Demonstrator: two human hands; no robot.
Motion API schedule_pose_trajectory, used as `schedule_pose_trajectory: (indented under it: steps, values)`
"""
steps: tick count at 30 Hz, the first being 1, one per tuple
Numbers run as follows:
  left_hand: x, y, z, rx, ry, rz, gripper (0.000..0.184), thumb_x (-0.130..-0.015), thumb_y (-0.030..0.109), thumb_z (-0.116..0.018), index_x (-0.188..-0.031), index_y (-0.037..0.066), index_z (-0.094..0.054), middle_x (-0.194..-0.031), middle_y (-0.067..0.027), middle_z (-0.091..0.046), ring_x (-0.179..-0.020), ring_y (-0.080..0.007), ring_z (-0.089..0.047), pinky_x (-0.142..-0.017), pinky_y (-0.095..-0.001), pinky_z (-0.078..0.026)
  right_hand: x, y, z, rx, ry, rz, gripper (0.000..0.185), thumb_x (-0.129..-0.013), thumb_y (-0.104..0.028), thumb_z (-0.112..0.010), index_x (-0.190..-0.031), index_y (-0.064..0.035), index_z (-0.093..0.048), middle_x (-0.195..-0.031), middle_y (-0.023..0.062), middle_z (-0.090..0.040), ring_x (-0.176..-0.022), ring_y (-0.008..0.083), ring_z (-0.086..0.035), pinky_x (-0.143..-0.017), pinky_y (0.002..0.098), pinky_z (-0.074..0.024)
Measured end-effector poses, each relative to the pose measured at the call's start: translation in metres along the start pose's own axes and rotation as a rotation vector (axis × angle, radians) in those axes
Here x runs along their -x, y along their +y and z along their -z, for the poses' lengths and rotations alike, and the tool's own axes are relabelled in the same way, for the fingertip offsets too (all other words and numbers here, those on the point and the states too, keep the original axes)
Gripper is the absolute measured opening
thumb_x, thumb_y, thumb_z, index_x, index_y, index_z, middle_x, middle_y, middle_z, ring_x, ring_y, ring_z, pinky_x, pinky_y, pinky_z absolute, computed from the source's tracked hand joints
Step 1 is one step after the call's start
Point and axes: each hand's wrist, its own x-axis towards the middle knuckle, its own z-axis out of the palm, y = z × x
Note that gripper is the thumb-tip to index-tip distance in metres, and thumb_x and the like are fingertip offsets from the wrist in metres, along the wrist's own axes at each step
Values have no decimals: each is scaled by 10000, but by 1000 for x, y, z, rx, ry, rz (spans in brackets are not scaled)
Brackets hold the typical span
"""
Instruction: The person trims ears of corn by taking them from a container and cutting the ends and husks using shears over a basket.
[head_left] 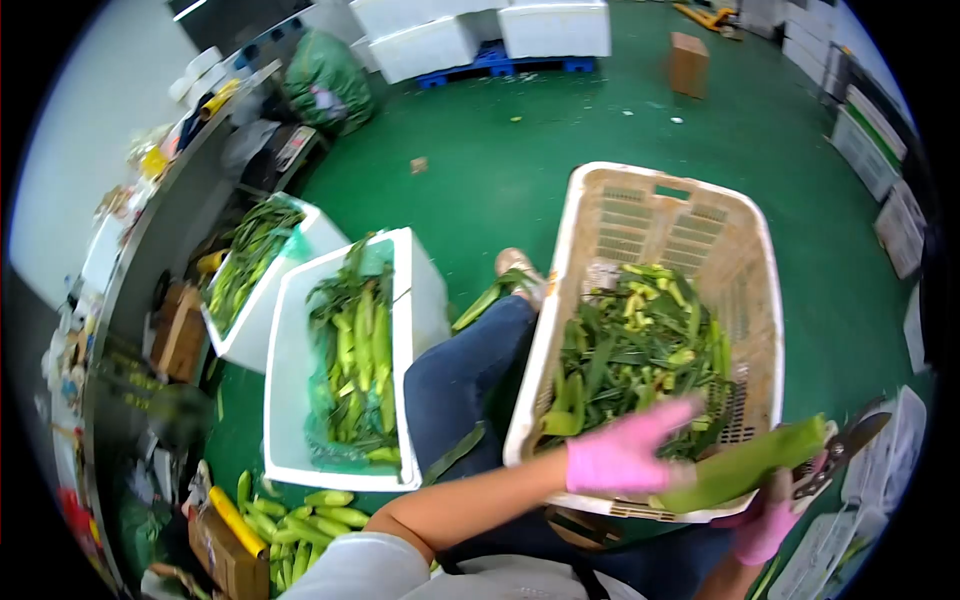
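Observation:
Near the lower right, an ear of corn in green husk (pixel 750 465) is held over the front right corner of a cream plastic crate (pixel 680 195). My right hand (pixel 768 520), in a pink glove, is closed round its thick end and also has dark-bladed shears (pixel 850 440) with it. My left hand (pixel 635 450), also pink-gloved and blurred by motion, is beside the husk's other end with fingers spread. Cut leaves and husk pieces (pixel 630 350) fill much of the crate's bottom.
Left of my legs stand a white foam box (pixel 425 290) of corn and a second foam box (pixel 325 235). Ears of corn (pixel 310 530) lie at the lower left. A cluttered shelf (pixel 150 240) runs along the left. Clear plastic bins (pixel 885 460) are at the right.

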Motion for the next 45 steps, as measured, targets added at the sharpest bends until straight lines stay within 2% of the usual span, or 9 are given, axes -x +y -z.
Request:
schedule_pose_trajectory:
  steps: [7, 12, 19, 26, 29, 32, 36, 41, 45]
  values:
    - [189, 5, 11, -57, 597, 170, 657, -800, 247, -856, -1345, 47, -547, -1174, -94, -680, -1035, -205, -672, -908, -355, -542, 28, -20, -108, -184, -510, -151, 855, -778, -349, -823, -1426, 5, -391, -1244, 196, -575, -1060, 236, -594, -899, 390, -538]
    - [448, -7, -32, -525, 1393, 1186, 533, -791, 393, -836, -1160, 79, -615, -986, -138, -693, -864, -290, -691, -793, -413, -561, 18, 42, -107, -175, -725, -480, 631, -924, -254, -651, -1453, 7, -425, -1284, 186, -602, -1086, 213, -597, -973, 346, -479]
    - [673, 27, -149, -636, 1244, 2211, 706, -745, 419, -814, -1303, 64, -565, -1201, -203, -656, -1133, -348, -641, -968, -459, -509, 12, 77, -85, -108, -645, -875, 497, -1019, -422, -524, -1297, -11, -549, -1185, 166, -611, -1088, 326, -579, -964, 487, -473]
    - [516, -120, 133, -549, 1484, 785, 438, -945, 152, -641, -1370, 67, -583, -1298, -130, -656, -1184, -284, -634, -1040, -387, -496, -20, 78, -85, -281, -589, -879, 640, -960, -470, -540, -1415, -24, -481, -1415, 177, -539, -1306, 361, -491, -1133, 516, -358]
    - [407, -227, 224, -368, 1417, 784, 317, -960, 248, -560, -1210, 101, -686, -1131, -180, -710, -1044, -335, -685, -958, -382, -521, -67, 136, -87, -686, -1291, -629, 573, -962, -438, -547, -1387, -55, -534, -1426, 158, -543, -1334, 343, -469, -1138, 532, -346]
    - [336, -348, 270, -258, 1241, 950, 345, -948, 260, -505, -1169, 92, -710, -1124, -201, -711, -1105, -363, -664, -967, -418, -508, -37, 90, -43, -361, -503, -971, 498, -956, -418, -573, -1318, -76, -590, -1397, 146, -566, -1302, 330, -491, -1128, 529, -348]
    - [252, -508, 279, -88, 1101, 1351, 748, -885, 581, -613, -1360, 4, -575, -1367, -266, -596, -1237, -425, -599, -1046, -464, -484, -44, 98, -21, -264, -373, -1061, 484, -953, -412, -584, -1303, -79, -597, -1391, 143, -571, -1296, 327, -493, -1128, 529, -346]
    - [269, -497, 284, -116, 576, 962, 846, -891, 607, -647, -1454, -3, -480, -1381, -234, -591, -1270, -328, -575, -1085, -423, -426, -43, 117, 4, -243, -260, -1148, 465, -949, -405, -597, -1285, -83, -606, -1383, 140, -577, -1289, 323, -497, -1127, 529, -344]
    - [275, -393, 245, 906, 1179, 672, 820, -935, 569, -616, -1454, -47, -458, -1431, -200, -568, -1251, -282, -575, -1084, -401, -415, -36, 100, -40, -267, -374, -1043, 455, -966, -407, -589, -1248, -50, -603, -1278, 156, -613, -1185, 332, -554, -1042, 513, -419]
